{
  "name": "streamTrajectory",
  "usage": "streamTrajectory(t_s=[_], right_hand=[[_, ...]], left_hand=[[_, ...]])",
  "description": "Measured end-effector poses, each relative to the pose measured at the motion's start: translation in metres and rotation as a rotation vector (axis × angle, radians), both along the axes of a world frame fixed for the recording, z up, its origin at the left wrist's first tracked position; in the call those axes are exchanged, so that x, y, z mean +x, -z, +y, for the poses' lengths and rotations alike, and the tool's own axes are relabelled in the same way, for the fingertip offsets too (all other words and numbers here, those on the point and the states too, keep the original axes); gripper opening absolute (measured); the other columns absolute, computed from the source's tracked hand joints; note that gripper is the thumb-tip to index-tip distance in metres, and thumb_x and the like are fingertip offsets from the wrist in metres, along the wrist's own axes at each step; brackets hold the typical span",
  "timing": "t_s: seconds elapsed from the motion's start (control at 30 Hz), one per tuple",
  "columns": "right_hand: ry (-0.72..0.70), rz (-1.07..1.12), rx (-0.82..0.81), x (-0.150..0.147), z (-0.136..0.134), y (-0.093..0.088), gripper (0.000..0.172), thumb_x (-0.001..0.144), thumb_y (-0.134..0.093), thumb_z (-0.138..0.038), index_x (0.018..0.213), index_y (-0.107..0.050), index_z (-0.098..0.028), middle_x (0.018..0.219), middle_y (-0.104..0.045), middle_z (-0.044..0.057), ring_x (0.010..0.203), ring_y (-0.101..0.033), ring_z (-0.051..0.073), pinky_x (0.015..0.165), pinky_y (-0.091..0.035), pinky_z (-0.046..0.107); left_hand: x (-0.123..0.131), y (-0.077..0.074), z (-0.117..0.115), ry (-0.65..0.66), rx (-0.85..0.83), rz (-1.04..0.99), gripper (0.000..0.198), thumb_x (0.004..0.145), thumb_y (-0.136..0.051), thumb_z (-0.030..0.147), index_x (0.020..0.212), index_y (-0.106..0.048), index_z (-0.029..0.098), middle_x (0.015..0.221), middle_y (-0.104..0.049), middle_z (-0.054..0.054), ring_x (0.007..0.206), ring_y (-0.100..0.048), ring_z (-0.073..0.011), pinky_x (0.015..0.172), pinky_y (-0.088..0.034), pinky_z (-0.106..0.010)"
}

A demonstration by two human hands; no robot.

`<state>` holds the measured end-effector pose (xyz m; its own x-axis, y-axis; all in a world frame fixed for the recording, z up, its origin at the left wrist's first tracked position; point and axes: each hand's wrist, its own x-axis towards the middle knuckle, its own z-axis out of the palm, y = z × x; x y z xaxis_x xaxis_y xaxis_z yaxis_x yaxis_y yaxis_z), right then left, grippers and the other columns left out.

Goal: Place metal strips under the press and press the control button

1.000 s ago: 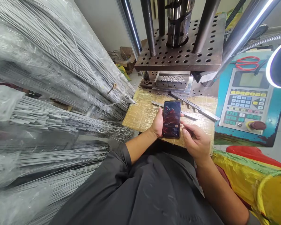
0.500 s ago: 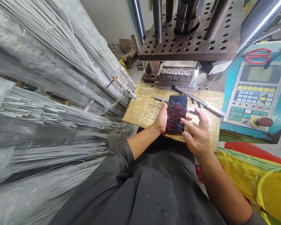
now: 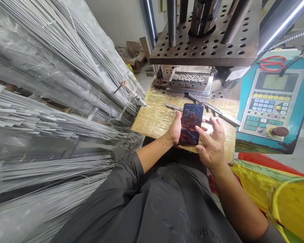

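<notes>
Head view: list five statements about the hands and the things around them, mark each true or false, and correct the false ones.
1. The left hand holds the phone. True.
2. The phone is dark and blank. False: it is lit and shows 7:15.
3. The red-handled tool lies on the teal control box. True.
4. The right hand has a finger at the phone's front. True.
5. The right hand grips the red-handled tool. False: it is at the phone.

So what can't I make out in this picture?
In the head view:
Left hand: some fingers hidden behind the phone.
Phone: text under the clock, too small.
Metal strip: middle hidden behind the phone.
Control panel: key labels too small.
Shiny cylinder: top cut off by upper edge.
</notes>
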<state>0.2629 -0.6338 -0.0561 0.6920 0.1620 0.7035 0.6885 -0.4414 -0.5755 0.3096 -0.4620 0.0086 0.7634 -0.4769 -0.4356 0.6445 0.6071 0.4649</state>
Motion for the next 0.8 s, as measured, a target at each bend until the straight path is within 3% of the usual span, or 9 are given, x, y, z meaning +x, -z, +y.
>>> streamTrajectory(t_s=[0.13,0.3,0.37,0.53,0.63,0.8], right_hand=[[0.018,0.044,-0.169,-0.002,0.005,0.0,0.068,0.105,-0.043,-0.073,0.155,-0.06,-0.03,0.18,-0.022,0.013,0.164,-0.022,0.049,0.126,-0.023,0.076],[0.178,-0.024,0.081,-0.005,0.004,0.003,0.056,0.107,-0.047,-0.066,0.147,-0.068,-0.032,0.172,-0.04,0.01,0.16,-0.033,0.046,0.126,-0.029,0.073],[0.157,-0.023,0.111,-0.004,0.004,0.004,0.062,0.106,-0.045,-0.069,0.151,-0.065,-0.031,0.174,-0.035,0.011,0.161,-0.031,0.046,0.127,-0.028,0.073],[0.106,0.027,0.002,0.0,0.005,0.005,0.08,0.103,-0.037,-0.08,0.164,-0.05,-0.03,0.179,-0.023,0.014,0.164,-0.022,0.047,0.128,-0.023,0.076],[0.117,0.07,-0.066,0.001,0.007,0.006,0.08,0.103,-0.035,-0.081,0.164,-0.049,-0.032,0.18,-0.021,0.014,0.165,-0.018,0.049,0.126,-0.022,0.079],[0.1,0.044,0.096,0.0,0.005,0.005,0.085,0.102,-0.037,-0.082,0.169,-0.043,-0.03,0.18,-0.019,0.015,0.166,-0.018,0.047,0.129,-0.021,0.077]], left_hand=[[-0.001,0.005,-0.002,-0.009,0.007,-0.033,0.105,0.102,-0.012,0.084,0.138,-0.071,0.006,0.114,-0.079,-0.025,0.107,-0.079,-0.0338,0.1,-0.061,-0.045],[-0.002,0.007,-0.003,-0.026,0.061,-0.073,0.103,0.104,-0.012,0.082,0.133,-0.074,0.005,0.109,-0.08,-0.024,0.107,-0.079,-0.0336,0.096,-0.062,-0.043],[-0.002,0.005,-0.004,-0.052,0.06,-0.079,0.101,0.104,-0.017,0.083,0.132,-0.074,0.005,0.11,-0.08,-0.023,0.108,-0.079,-0.0334,0.097,-0.062,-0.042],[-0.004,0.001,-0.009,-0.107,0.046,-0.058,0.095,0.107,-0.018,0.079,0.136,-0.073,0.006,0.12,-0.078,-0.023,0.113,-0.078,-0.0331,0.103,-0.06,-0.044],[-0.004,0.004,-0.009,-0.111,0.03,-0.057,0.094,0.107,-0.016,0.077,0.14,-0.07,0.008,0.122,-0.078,-0.023,0.114,-0.078,-0.0338,0.106,-0.058,-0.047],[-0.002,0.012,-0.004,-0.054,0.028,-0.059,0.098,0.105,-0.016,0.081,0.14,-0.069,0.007,0.116,-0.079,-0.025,0.11,-0.078,-0.0366,0.1,-0.061,-0.049]])
